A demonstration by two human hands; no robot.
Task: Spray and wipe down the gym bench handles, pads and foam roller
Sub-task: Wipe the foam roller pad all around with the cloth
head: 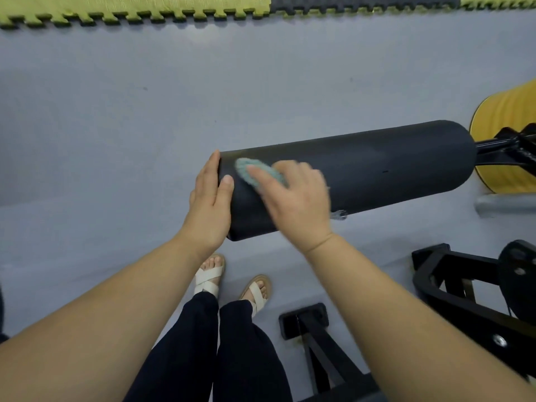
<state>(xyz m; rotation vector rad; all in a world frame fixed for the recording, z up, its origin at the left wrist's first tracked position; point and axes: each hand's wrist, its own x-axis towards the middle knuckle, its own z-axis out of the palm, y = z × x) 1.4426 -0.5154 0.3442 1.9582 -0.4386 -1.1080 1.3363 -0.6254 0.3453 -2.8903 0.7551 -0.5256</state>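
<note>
Our left hand (pixel 210 195) lies flat, fingers straight, against the foam roller's (pixel 362 169) free end, likely to steady it. Our right hand (pixel 293 195) grips the teal cloth (pixel 258 172), pressing it near that end. The roller sits above the floor (pixel 116 111), with its long axis running left to right and its right end fixed to the black frame (pixel 499 149).

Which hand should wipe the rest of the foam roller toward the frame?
Right. The right hand holds the cloth on the foam roller, whose remaining length runs toward that side. The left hand lies flat against the free end, likely bracing it.
</note>
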